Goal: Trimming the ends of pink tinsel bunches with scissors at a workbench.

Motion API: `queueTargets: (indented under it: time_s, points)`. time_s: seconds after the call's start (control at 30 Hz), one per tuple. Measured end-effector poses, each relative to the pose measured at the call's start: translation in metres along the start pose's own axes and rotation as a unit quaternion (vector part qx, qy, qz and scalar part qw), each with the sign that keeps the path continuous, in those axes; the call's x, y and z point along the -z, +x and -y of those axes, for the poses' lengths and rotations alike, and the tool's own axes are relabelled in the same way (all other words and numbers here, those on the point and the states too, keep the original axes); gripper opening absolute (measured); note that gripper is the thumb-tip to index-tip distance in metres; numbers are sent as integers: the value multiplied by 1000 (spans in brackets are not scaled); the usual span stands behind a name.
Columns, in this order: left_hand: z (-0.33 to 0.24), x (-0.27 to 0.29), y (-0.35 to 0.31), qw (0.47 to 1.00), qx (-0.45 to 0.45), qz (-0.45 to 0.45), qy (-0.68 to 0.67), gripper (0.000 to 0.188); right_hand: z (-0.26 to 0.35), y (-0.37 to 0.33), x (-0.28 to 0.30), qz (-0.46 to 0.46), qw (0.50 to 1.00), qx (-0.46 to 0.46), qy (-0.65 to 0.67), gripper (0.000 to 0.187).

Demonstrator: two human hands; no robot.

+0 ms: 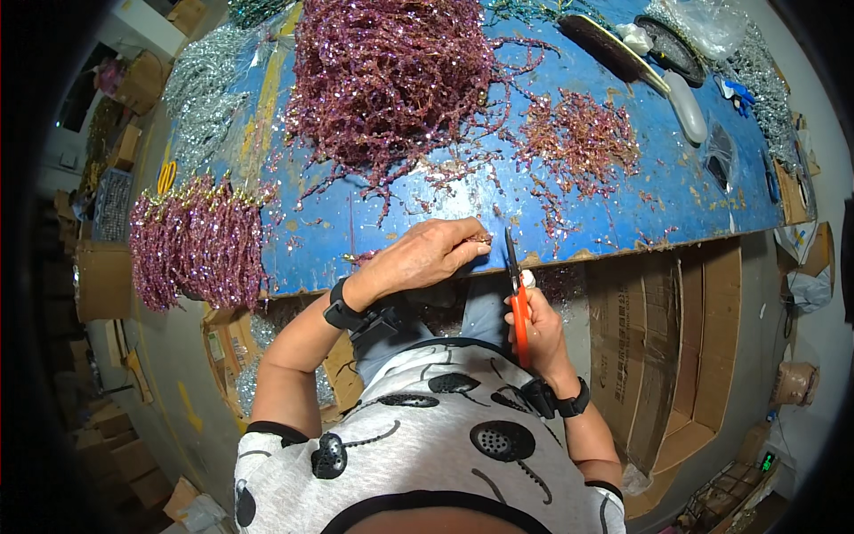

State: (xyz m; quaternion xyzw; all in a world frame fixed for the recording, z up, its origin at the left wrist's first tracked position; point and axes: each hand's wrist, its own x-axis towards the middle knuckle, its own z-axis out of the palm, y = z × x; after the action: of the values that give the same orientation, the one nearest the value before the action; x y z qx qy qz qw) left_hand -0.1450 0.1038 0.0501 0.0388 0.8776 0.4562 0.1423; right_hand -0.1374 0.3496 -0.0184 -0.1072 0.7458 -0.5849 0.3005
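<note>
My left hand (425, 254) is closed at the near edge of the blue table, thumb and fingers pinching a short glittery pink strand (481, 238). Just to its right, my right hand (544, 336) grips scissors with orange handles (520, 325). Their dark blades point away from me, close to the left fingertips but not visibly touching the strand. Beyond both hands rises a big heap of pink tinsel strands (391, 84). A smaller pile of short pink and gold bits (578, 138) is spread to its right. Finished-looking pink strands (197, 245) hang in a row over the table's left corner.
Yellow-handled scissors (166, 177) lie by the hanging row. Silver tinsel (209, 93) covers the far left. A long brush (614, 49) with a pale handle rests at the far right. Below the table's right side stands an open cardboard box (627, 347).
</note>
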Motion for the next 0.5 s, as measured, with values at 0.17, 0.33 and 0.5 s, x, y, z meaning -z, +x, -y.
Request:
queueTargets:
  time_s: [0.17, 0.33, 0.5]
  points:
    - [10, -3, 1, 991, -78, -76, 82, 39, 3, -2, 6, 11, 996, 52, -65, 28]
    - [14, -2, -9, 984, -86, -133, 77, 45, 12, -6, 8, 27, 997, 37, -54, 32]
    - [16, -3, -13, 973, -103, -191, 78, 37, 13, -7, 11, 43, 997, 35, -59, 35]
